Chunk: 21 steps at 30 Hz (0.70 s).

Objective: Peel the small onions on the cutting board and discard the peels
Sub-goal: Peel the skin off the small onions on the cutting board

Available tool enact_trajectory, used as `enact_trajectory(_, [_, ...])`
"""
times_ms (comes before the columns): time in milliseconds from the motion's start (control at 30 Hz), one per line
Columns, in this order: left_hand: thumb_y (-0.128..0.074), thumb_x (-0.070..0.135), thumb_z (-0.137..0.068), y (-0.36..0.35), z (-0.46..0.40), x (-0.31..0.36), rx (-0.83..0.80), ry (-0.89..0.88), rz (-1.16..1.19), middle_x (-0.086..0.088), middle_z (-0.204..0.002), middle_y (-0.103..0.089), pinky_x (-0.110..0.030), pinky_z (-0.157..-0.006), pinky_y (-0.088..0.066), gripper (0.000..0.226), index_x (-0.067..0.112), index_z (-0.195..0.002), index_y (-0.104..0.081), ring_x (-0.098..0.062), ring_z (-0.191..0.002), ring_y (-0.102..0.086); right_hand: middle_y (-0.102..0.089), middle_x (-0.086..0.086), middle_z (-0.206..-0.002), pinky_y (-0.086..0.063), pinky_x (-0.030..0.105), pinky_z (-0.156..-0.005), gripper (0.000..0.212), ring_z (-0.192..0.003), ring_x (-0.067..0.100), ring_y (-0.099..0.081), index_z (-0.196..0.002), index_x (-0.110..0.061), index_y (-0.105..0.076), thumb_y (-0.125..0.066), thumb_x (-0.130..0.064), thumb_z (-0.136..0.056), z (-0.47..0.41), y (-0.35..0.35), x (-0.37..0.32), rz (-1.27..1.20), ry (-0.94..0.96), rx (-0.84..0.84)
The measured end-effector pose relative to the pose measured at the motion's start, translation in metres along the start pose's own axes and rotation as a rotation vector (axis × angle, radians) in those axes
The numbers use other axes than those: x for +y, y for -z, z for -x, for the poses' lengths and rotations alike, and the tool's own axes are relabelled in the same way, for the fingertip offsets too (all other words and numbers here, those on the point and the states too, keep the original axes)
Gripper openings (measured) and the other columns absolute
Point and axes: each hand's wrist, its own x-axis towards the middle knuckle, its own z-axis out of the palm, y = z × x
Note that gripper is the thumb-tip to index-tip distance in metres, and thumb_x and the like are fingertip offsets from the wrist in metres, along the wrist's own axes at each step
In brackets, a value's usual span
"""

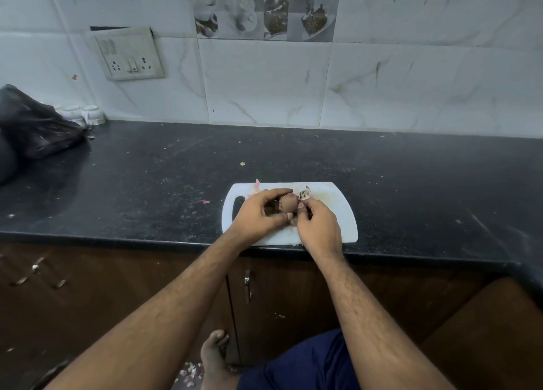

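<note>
head view, looking down over a dark speckled table (147, 166) with a white cutting board (338, 210) lying at its near edge. both hands meet above the middle of the board. the left hand (258, 216) has its fingers and thumb curled round a small brown onion (289, 204), which sits at the fingertips, between the two hands and just over the board surface. the right hand (318, 228) comes in from the right; its fingers are bent and its fingertips pinch at the right side of the onion, where a bit of skin seems to be caught, though that contact is too small to make out exactly. a loose curl of dry peel (304, 193) lies on the board just behind the onion and the right fingertips. a pink scrap of peel (256, 184) rests at the board's far left corner, and another small pink scrap (206, 201) lies on the table just left of the board. further peel scraps (188, 373) lie on the floor beside a bare foot (216, 357). at far left on the table sits a black plastic bag (35, 125), with white cups (85, 115) just behind it against the tiled wall. a switch plate (129, 55) is mounted on the wall above.
</note>
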Motion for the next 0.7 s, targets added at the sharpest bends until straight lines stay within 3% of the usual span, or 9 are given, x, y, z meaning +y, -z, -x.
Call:
enact_trajectory(133, [-0.084, 0.010, -0.072, 0.0011, -0.0035, -0.0054, -0.045, 0.019, 0.006, 0.005, -0.115, -0.067, -0.024, -0.098, -0.051, 0.060, 0.040, -0.123, -0.073, -0.008, -0.104, -0.067, -0.063, -0.007, -0.123, -0.045, 0.027, -0.083, 0.030, -0.104, 0.014, -0.061, -0.127, -0.022, -0.062, -0.041, -0.031, -0.108, 0.0014, 0.0017, -0.0012, -0.046, 0.009, 0.003])
enact_trajectory(233, [-0.087, 0.002, -0.073, -0.0001, -0.0040, -0.0041, -0.059, 0.047, 0.056, 0.004, -0.118, -0.068, -0.022, -0.098, -0.054, 0.067, 0.027, -0.133, -0.068, -0.005, -0.106, -0.068, -0.065, -0.010, -0.128, -0.043, 0.025, -0.086, 0.033, -0.114, 0.012, -0.061, -0.133, -0.026, -0.060, -0.045, -0.038, -0.106, 0.0023, 0.0042, 0.0000, -0.060, 0.073, -0.026])
enact_trajectory(333, [-0.086, -0.004, -0.077, 0.0025, -0.0027, -0.0021, -0.041, 0.072, 0.130, 0.002, -0.118, -0.071, -0.020, -0.096, -0.055, 0.059, 0.014, -0.129, -0.065, -0.008, -0.107, -0.069, -0.068, -0.009, -0.125, -0.048, 0.026, -0.089, 0.032, -0.112, 0.012, -0.063, -0.131, -0.023, -0.064, -0.050, -0.037, -0.105, 0.0031, 0.0052, 0.0017, -0.074, 0.073, -0.023])
enact_trajectory(500, [-0.091, 0.018, -0.074, 0.0042, -0.0019, -0.0059, -0.039, 0.090, 0.294, -0.002, -0.109, -0.080, -0.041, -0.098, -0.059, 0.032, 0.026, -0.103, -0.080, -0.021, -0.106, -0.075, -0.071, -0.011, -0.096, -0.041, 0.020, -0.063, 0.028, -0.086, 0.007, -0.063, -0.104, -0.024, -0.068, -0.044, -0.039, -0.106, 0.0026, 0.0018, 0.0021, -0.061, 0.023, 0.007])
enact_trajectory(600, [-0.090, 0.026, -0.074, 0.0033, -0.0011, -0.0031, -0.037, 0.089, 0.344, -0.003, -0.099, -0.081, -0.035, -0.086, -0.058, 0.023, 0.026, -0.095, -0.082, -0.017, -0.095, -0.076, -0.068, -0.011, -0.091, -0.038, 0.017, -0.059, 0.029, -0.081, 0.006, -0.060, -0.100, -0.023, -0.067, -0.044, -0.038, -0.107, 0.0025, 0.0016, 0.0027, -0.044, 0.034, 0.013])
enact_trajectory(700, [-0.086, 0.017, -0.084, 0.0021, -0.0019, -0.0032, -0.028, 0.075, 0.312, -0.007, -0.095, -0.081, -0.030, -0.080, -0.056, 0.010, 0.016, -0.093, -0.080, -0.017, -0.089, -0.074, -0.067, -0.013, -0.089, -0.038, 0.017, -0.058, 0.028, -0.079, 0.006, -0.059, -0.101, -0.024, -0.067, -0.043, -0.039, -0.107, 0.0033, 0.0028, 0.0025, -0.048, 0.063, 0.004])
